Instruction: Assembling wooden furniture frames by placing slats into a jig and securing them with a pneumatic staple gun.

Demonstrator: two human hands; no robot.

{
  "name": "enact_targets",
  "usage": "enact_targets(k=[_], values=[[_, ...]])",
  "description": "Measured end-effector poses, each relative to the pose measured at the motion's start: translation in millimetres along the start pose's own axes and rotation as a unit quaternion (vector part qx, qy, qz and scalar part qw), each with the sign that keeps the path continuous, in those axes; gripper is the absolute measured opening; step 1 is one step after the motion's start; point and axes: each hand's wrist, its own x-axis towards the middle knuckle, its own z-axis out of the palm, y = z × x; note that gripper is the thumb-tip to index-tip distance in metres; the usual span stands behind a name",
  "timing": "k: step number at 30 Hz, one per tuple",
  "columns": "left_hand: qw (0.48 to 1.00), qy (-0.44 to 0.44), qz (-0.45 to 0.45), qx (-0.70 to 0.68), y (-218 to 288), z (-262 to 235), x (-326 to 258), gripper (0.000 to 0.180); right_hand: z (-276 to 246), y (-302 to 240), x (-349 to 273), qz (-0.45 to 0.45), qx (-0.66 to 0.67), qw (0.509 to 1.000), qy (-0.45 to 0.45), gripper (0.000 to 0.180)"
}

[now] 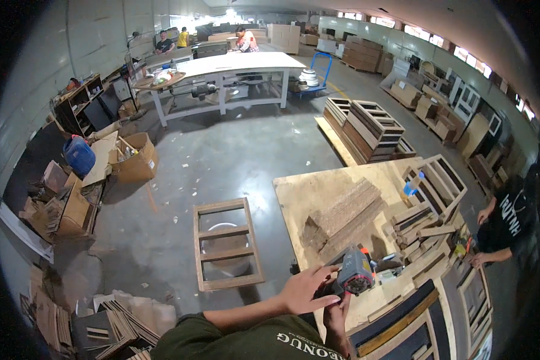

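A grey and black cordless drill with red trim (pixel 355 273) is held close to my body, above the near edge of a plywood-topped table (pixel 291 195). Around a dark part of it close the thumb and fingers of my left hand (pixel 306 290). Below, my right hand (pixel 336 313) grips the drill from underneath, its fingers partly hidden. Just beyond the drill lies a stack of brown wooden strips (pixel 348 213). To the left, a wooden frame with two crossbars (pixel 225 255) rests on a round white-rimmed thing (pixel 227 228).
Wooden frames (pixel 396 336) and loose offcuts (pixel 423 231) crowd the table's right side, where a co-worker in black (pixel 513 222) stands. More frames (pixel 372 129) are stacked beyond. A cardboard box (pixel 135 159) and blue drum (pixel 79 155) stand left; a long white table (pixel 240 62) is farther back.
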Motion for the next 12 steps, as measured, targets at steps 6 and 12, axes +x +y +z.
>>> enact_targets(k=[6, 12], values=[[0.992, 0.068, 0.009, 0.108, 10.8, 32.2, -29.0, 0.075, -31.3, 2.6, -38.4, -0.009, -0.214, 0.969, -0.122, 0.068], [0.990, -0.020, -0.129, 0.053, 39.4, 84.4, -54.5, 0.056, -58.1, -19.7, -87.6, -0.093, -0.159, 0.961, -0.208, 0.080]])
